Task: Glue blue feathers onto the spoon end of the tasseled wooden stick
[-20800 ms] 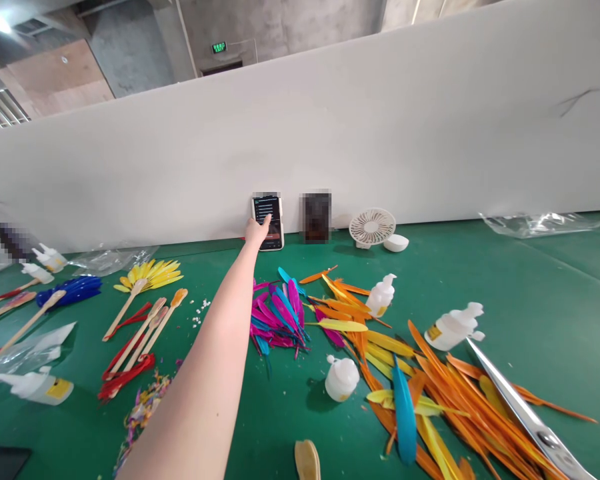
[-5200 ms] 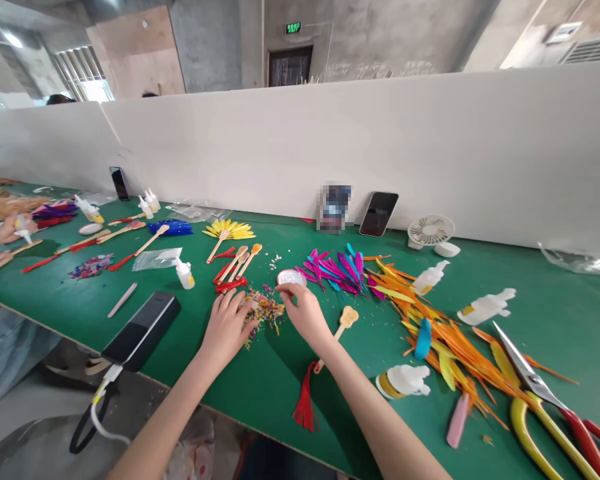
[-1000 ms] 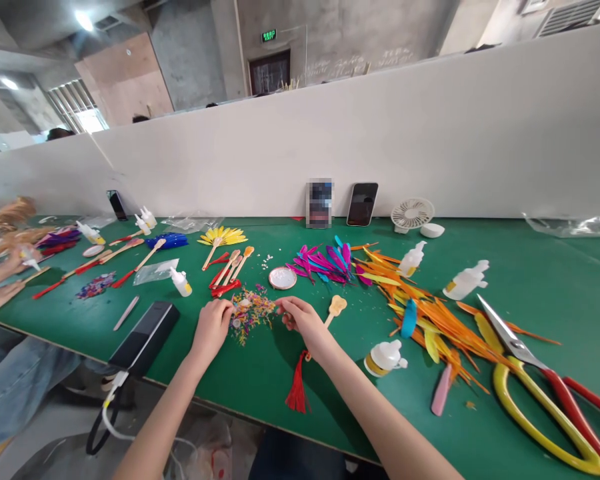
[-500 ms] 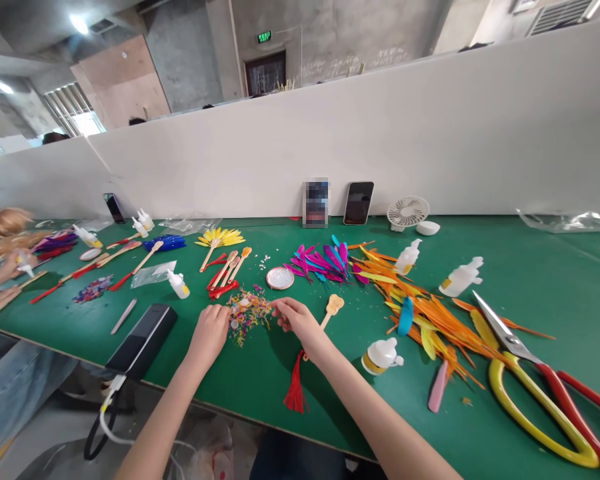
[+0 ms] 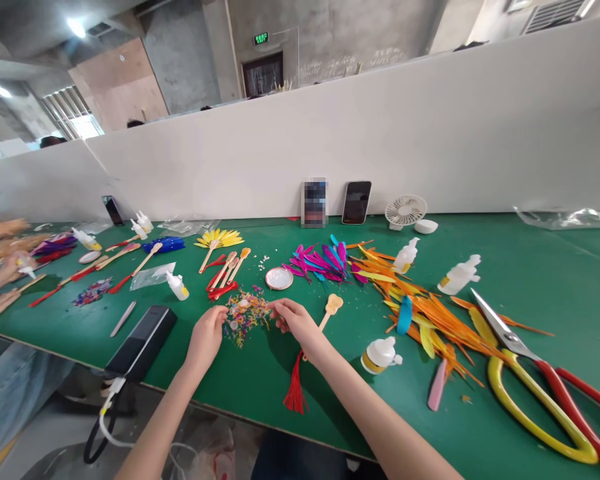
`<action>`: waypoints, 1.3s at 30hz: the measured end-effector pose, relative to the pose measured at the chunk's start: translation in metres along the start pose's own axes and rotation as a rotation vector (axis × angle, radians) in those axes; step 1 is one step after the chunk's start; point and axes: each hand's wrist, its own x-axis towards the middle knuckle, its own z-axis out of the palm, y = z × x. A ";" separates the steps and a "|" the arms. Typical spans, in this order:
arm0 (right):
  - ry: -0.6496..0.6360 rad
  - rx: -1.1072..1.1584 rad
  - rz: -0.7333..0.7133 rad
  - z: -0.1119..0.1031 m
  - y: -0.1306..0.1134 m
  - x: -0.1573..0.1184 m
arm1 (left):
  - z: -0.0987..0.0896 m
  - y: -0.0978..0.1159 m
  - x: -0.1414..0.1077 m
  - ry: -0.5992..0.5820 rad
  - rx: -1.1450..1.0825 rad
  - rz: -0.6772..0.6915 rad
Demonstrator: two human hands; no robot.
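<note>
Between my hands lies a pile of small multicoloured bits on the green table. My left hand is at the pile's left edge, fingers drawn together; anything between them is too small to make out. At the right edge, my right hand has its fingertips pinched, with their contents also unclear. A wooden stick with a flower-shaped head lies beside my right hand, partly hidden by it. Its red tassel hangs toward the table's front. A shallow white dish sits behind the pile.
Glue bottles stand on both sides. Orange strips, magenta feathers and large scissors lie to the right. A black power bank with a cable is at the left. Another person's hands work at the far left.
My left hand has shifted slightly left at the pile's edge, and its fingertips look more pinched. My right hand has barely moved. The view has shifted a little.
</note>
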 end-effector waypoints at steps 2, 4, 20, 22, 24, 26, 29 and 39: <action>0.007 -0.021 -0.012 0.001 0.001 0.000 | 0.000 0.003 0.000 -0.005 -0.021 -0.015; 0.006 -0.045 -0.023 0.003 0.001 0.000 | 0.001 0.006 0.000 -0.013 -0.027 -0.015; -0.030 -0.328 -0.095 0.007 0.003 -0.003 | -0.001 0.017 -0.009 -0.048 0.236 0.287; -0.024 -0.448 -0.190 0.007 0.006 -0.004 | 0.000 0.017 -0.010 -0.059 0.246 0.304; -0.034 -0.638 -0.378 0.009 0.010 -0.005 | 0.001 0.017 -0.011 -0.068 0.241 0.310; -0.093 -0.858 -0.594 0.013 0.013 -0.005 | 0.001 0.016 -0.012 -0.067 0.229 0.310; -0.228 -1.112 -0.803 0.022 0.018 -0.003 | 0.002 0.015 -0.011 -0.054 0.206 0.287; -0.271 -1.350 -0.804 0.030 0.022 -0.003 | 0.000 0.015 -0.008 -0.035 0.138 0.225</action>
